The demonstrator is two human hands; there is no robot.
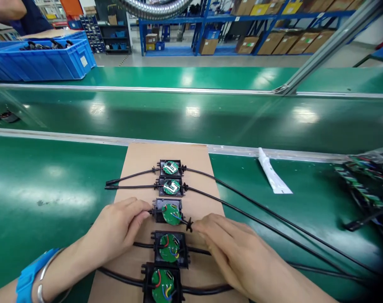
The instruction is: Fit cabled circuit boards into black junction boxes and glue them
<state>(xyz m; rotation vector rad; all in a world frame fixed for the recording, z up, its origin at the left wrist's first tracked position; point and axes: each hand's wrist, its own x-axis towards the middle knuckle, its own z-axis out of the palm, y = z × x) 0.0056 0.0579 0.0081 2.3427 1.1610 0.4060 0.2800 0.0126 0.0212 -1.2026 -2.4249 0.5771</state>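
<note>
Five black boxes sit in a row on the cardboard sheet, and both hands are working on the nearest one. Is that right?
Not quite. The head view shows the left hand and right hand at the middle box, third of the five, not the nearest box. The five black boxes do sit in a row on the cardboard sheet.

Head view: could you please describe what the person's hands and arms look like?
The left hand and the right hand are ungloved, with no sleeves showing. The left wrist carries a bright blue band and a thin silver bangle beside it. The right forearm wears nothing.
</note>
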